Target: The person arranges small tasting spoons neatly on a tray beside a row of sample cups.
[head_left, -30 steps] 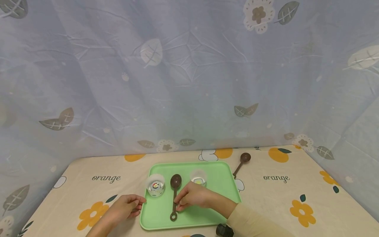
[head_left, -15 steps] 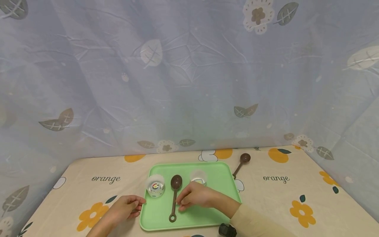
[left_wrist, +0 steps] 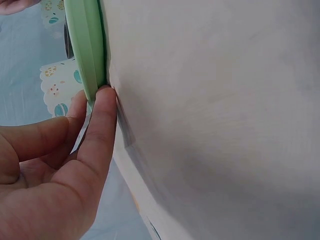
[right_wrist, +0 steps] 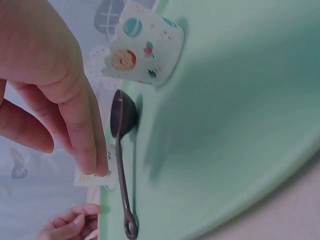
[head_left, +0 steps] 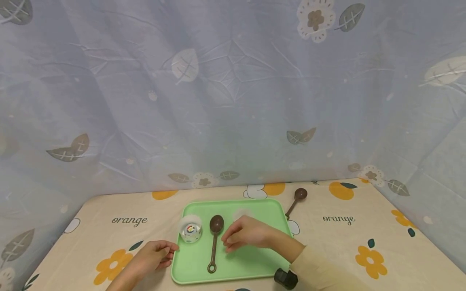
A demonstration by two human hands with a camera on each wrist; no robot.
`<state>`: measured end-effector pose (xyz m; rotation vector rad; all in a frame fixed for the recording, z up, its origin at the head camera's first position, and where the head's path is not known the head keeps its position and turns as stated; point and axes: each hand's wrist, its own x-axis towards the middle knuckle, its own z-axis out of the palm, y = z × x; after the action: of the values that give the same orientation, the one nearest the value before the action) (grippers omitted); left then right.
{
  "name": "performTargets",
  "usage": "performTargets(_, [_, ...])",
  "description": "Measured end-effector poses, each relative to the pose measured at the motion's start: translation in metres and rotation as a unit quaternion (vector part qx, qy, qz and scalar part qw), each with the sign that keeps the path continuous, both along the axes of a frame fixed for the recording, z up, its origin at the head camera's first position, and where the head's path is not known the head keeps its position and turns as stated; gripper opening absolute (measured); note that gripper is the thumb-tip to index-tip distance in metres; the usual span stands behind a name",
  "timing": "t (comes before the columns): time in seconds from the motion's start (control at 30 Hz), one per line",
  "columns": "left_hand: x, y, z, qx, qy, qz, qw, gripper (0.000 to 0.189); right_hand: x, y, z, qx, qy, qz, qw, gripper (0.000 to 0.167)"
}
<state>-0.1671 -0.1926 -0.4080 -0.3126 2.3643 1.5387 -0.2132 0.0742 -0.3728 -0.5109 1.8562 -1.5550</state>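
Observation:
A brown spoon (head_left: 214,244) with a ring at its handle end lies on a light green tray (head_left: 193,264). My right hand (head_left: 251,232) hovers just right of its handle, fingers loosely bent and holding nothing. Below that hand in the head view, a patterned paper cup (right_wrist: 147,47) is mostly hidden, but it shows well in the right wrist view. Another paper cup (head_left: 191,234) with a scalloped rim stands at the tray's left side. My left hand (head_left: 154,256) touches the tray's left edge with its fingertips, as the left wrist view confirms up close.
Beyond the tray's right side, a second brown spoon (head_left: 296,202) rests on the patterned tablecloth (head_left: 338,234). A grey-blue curtain (head_left: 233,121) with leaf prints hangs behind the table. A black device (head_left: 286,279) sits by the right wrist.
My right hand has let go of the spoon's handle and drawn away to the right, covering more of the right cup. The handle end shifted slightly left. My left hand stays put.

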Motion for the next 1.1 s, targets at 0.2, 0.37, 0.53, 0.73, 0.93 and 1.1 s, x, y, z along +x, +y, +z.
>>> performTargets(0.2, [0.001,0.000,0.000,0.001,0.005,0.002,1.0000,0.026,-0.004,0.010,0.008,-0.006,0.013,0.001,0.9999,0.019])
performTargets(0.37, [0.001,0.000,0.000,0.000,0.009,0.002,1.0000,0.026,-0.009,0.020,0.016,-0.010,0.016,0.000,0.9998,0.021])
performTargets(0.53, [0.001,0.000,0.000,-0.002,0.011,0.001,0.9999,0.026,-0.015,0.031,0.024,-0.012,0.020,-0.009,0.9997,0.022])
performTargets(0.73, [0.001,0.000,-0.001,-0.002,0.010,0.001,0.9999,0.026,-0.022,0.047,0.033,0.002,0.043,-0.030,0.9986,0.022])
performTargets(0.93, [0.001,0.000,-0.001,-0.001,0.011,0.002,0.9999,0.026,-0.031,0.068,0.038,0.005,0.059,-0.046,0.9971,0.021])
performTargets(1.1, [0.001,0.000,-0.001,0.001,0.009,0.002,1.0000,0.026,-0.040,0.087,0.039,0.012,0.076,-0.062,0.9951,0.024])
